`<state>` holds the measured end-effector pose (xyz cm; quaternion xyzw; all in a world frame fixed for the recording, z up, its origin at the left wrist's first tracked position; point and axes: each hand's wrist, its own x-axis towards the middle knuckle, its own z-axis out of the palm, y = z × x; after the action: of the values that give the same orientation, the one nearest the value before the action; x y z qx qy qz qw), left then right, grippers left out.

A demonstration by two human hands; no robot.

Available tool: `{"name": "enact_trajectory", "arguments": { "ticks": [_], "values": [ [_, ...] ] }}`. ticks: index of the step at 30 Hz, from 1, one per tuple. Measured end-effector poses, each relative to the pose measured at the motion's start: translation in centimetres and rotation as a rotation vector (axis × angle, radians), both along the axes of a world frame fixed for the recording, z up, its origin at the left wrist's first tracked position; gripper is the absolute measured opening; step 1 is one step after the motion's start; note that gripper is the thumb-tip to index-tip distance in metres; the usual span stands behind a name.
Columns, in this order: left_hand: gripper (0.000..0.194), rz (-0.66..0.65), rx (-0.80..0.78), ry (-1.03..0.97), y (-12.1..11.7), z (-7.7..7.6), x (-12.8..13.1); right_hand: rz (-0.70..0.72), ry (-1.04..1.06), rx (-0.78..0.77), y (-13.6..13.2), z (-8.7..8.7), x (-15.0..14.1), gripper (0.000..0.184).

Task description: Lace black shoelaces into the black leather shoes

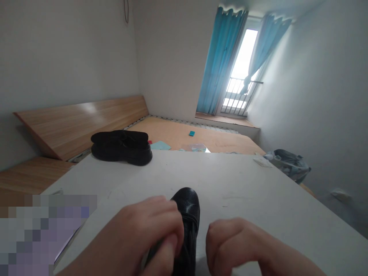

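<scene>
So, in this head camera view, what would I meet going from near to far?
Right hand → black leather shoe → second black shoe → small teal square → barred balcony door

1. The left hand point(143, 234) curls its fingers point(169, 218) against a black leather shoe point(189, 209) on a white table point(230, 180).
2. The right hand point(238, 245), loosely curled, sits just beside the shoe.
3. Well beyond the fingertips, a pair of black shoes point(122, 147) rests at the table's far edge.
4. Farther past the fingers, a blue curtain point(220, 61) hangs beside a barred balcony door point(241, 73).
</scene>
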<state>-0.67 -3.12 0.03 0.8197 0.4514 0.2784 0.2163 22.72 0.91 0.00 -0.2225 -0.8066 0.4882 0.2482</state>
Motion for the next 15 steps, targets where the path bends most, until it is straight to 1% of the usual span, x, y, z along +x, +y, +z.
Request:
{"name": "enact_trajectory", "arguments": {
  "ticks": [1,2,3,4,6,8,10,12,13,15],
  "values": [
    [0.023,0.085,-0.028,0.049,0.5,0.0,-0.2,-0.062,-0.072,0.083,0.1,-0.2,-0.4,0.011],
    [0.018,0.153,-0.06,0.096,1.0,-0.1,-0.4,-0.119,-0.166,0.156,0.5,-0.5,-0.9,0.014],
    [0.017,0.196,-0.097,0.143,1.4,-0.3,-0.5,-0.166,-0.257,0.206,1.0,-0.8,-1.3,0.015],
    [0.018,0.208,-0.134,0.181,1.8,-0.5,-0.6,-0.209,-0.337,0.223,1.5,-1.2,-1.6,0.013],
    [0.02,0.175,-0.196,0.229,2.2,-1.1,-0.5,-0.252,-0.439,0.169,2.5,-2.0,-2.0,0.009],
    [0.02,0.137,-0.21,0.236,2.4,-1.7,-0.4,-0.229,-0.464,0.066,3.1,-2.6,-2.0,0.01],
    [0.021,0.126,-0.198,0.224,2.4,-2.0,-0.2,-0.204,-0.446,-0.007,3.1,-3.1,-2.0,0.008],
    [0.023,0.128,-0.189,0.199,2.4,-2.0,0.1,-0.19,-0.413,-0.044,3.0,-3.4,-2.1,0.002],
    [0.024,0.128,-0.203,0.179,2.3,-2.0,0.2,-0.197,-0.39,-0.051,2.9,-3.6,-2.2,0.002],
    [0.025,0.143,-0.239,0.111,2.2,-1.7,0.3,-0.236,-0.324,-0.051,2.9,-4.0,-2.7,0.007]
  ]
}}
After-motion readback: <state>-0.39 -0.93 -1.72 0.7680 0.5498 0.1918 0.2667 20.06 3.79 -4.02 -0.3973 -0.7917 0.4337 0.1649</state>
